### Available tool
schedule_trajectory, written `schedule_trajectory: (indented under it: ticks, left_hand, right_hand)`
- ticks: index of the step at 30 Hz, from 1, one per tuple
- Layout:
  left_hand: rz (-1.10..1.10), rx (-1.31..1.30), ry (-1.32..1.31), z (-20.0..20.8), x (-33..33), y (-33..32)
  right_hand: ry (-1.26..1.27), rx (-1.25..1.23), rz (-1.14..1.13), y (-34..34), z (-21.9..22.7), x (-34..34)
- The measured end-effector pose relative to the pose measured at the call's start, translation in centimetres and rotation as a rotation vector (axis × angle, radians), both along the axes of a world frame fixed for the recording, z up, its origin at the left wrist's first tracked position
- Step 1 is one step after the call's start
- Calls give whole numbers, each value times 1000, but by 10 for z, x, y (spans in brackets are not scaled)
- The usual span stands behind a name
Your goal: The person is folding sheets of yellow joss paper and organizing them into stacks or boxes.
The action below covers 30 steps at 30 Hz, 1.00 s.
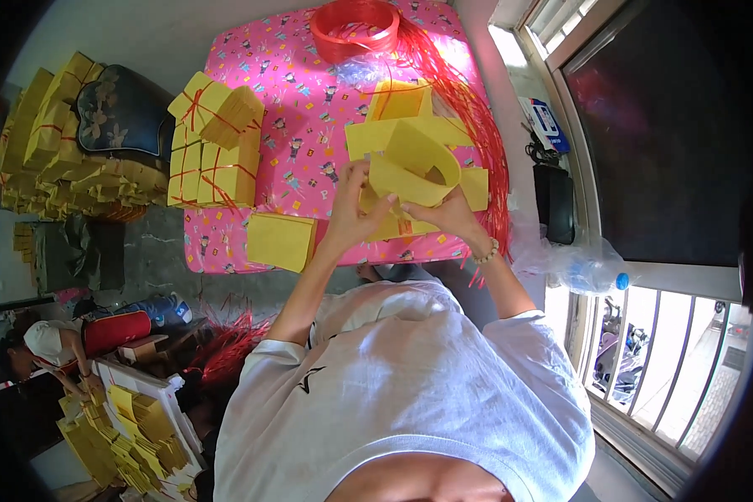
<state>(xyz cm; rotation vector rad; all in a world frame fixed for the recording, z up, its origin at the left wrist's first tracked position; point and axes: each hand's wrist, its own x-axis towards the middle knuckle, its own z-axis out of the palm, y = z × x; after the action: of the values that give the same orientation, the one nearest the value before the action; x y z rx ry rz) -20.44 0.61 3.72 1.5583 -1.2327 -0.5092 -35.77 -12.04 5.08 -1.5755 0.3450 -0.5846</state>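
Note:
A sheaf of yellow paper point(417, 167) is bent into a curved loop between my two hands, above the pink table. My left hand point(350, 209) grips its left side, thumb pointing inward at the lower edge. At the lower right, my right hand point(448, 214) is closed on the same paper, and its wrist wears a beaded bracelet. Beneath and behind lie more yellow paper stacks point(452, 130), partly hidden by my hands and the bent sheaf. One separate yellow stack point(279, 240) rests at the table's near edge, left of my left forearm.
Red-tied yellow bundles point(216, 167) are piled on the pink tablecloth point(297, 134). A red strapping coil point(356, 52) sits at the far end; red strands point(495, 176) trail down the right. A plastic bottle point(592, 276) lies by the window. Another person point(54, 343) handles yellow paper at lower left.

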Motion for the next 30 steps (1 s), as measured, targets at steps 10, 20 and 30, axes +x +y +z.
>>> schedule_trajectory:
  ticks: [10,20,30]
  left_hand:
    - [39,-197,210,-10,-22,-13]
    - [69,-203,322,-26,-24,-21]
    - [72,-174,417,-12,-25,-25]
  right_hand:
    - [88,-149,43,-19,-32,-5]
    - [35,-72,116,-28,-35,-1]
    - [64,-62,54,-29,-26,0]
